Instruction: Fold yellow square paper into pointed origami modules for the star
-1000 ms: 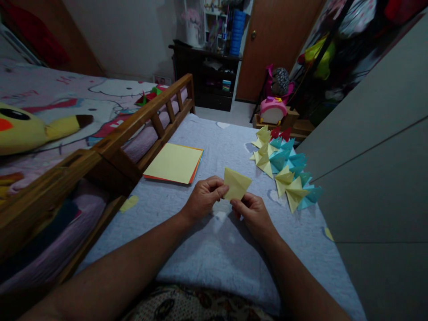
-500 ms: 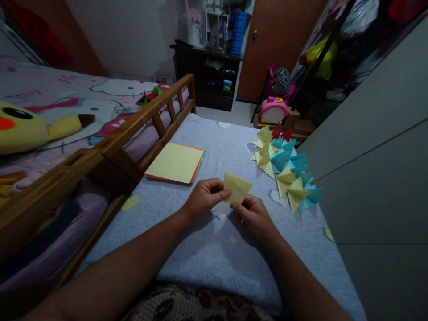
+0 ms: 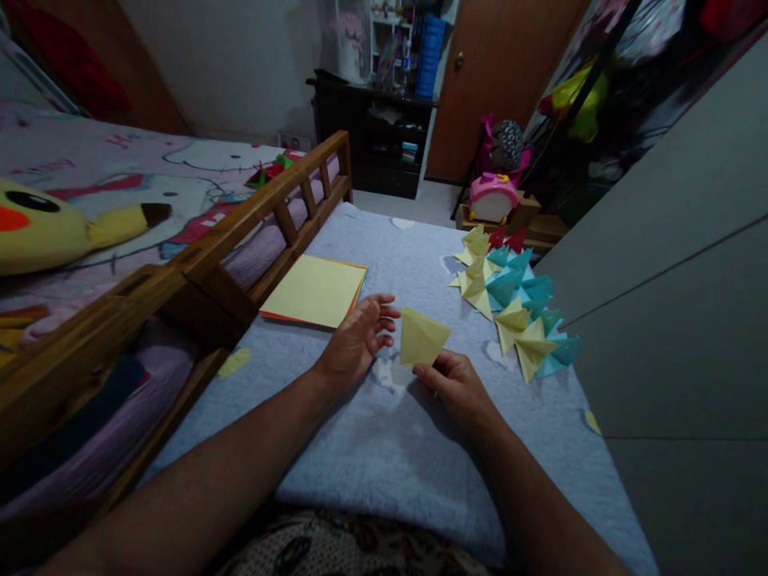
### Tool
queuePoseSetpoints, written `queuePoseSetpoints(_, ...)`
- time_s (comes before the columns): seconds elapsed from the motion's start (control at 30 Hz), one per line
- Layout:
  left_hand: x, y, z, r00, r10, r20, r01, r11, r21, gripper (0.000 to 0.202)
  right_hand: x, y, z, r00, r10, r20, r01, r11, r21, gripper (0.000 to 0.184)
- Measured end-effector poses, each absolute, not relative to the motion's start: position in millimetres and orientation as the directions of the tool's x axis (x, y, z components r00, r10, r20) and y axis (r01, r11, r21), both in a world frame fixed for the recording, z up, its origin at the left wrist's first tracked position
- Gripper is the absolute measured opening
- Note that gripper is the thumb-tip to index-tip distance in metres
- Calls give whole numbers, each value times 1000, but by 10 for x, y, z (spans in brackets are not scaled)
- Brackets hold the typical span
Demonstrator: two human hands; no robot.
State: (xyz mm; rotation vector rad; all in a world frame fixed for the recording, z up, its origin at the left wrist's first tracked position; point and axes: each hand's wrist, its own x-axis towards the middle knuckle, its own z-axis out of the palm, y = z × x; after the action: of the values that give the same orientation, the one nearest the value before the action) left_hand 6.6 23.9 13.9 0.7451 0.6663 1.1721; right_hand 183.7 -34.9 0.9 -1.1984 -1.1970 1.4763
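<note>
A folded yellow paper piece (image 3: 422, 337) stands just above the pale blue bed cover (image 3: 390, 448), pinched at its lower corner by my right hand (image 3: 456, 388). My left hand (image 3: 357, 340) hovers beside the piece on its left, fingers spread and holding nothing, a small gap between fingertips and paper. A stack of square paper sheets (image 3: 315, 291), yellow on top with orange and blue edges showing, lies just beyond my left hand.
A row of folded yellow, blue and red paper shapes (image 3: 510, 308) lies at the right along a grey cabinet front (image 3: 678, 320). A wooden bed rail (image 3: 240, 232) borders the left. A yellow plush toy (image 3: 54, 228) rests on the neighbouring bed.
My left hand has let go of the yellow piece and opened, moving slightly left and forward. My right hand keeps its pinch on the piece.
</note>
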Motion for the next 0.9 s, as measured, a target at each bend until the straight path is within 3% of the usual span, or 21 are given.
queuePoseSetpoints(0.07,100,187,115,419,906,-68,-438,267,858,57,1839,-340,26,-107,982,-156,-59,-163,-985,30)
queuePoseSetpoints(0.13,132,141,91,531,846,-39,-263,208,942,49,1838,-332,38,-79,987,-139,-64,-144,-987,30)
queuePoseSetpoints(0.23,151,115,56,516,855,41,-109,18,994,26,1833,-322,20,-72,993,-96,-44,-99,-994,27)
queuePoseSetpoints(0.3,146,119,37,445,893,69,-46,-54,998,25,1828,-319,-11,-14,998,-55,-37,-56,-998,25)
queuePoseSetpoints(0.43,128,123,27,385,918,96,14,-110,994,22,1814,-326,-42,234,968,88,-56,104,-993,33)
queuePoseSetpoints(0.53,129,103,33,387,911,139,74,-181,981,22,1814,-345,-24,334,924,185,-3,197,-980,28)
queuePoseSetpoints(0.67,140,67,15,382,908,170,203,-262,943,46,1826,-368,-22,338,911,237,87,220,-972,20)
queuePoseSetpoints(0.77,150,44,-13,402,886,229,204,-330,922,58,1833,-375,-46,311,915,258,143,223,-964,16)
queuePoseSetpoints(0.9,153,24,-34,442,851,284,165,-388,907,48,1836,-376,-60,296,916,271,179,225,-958,16)
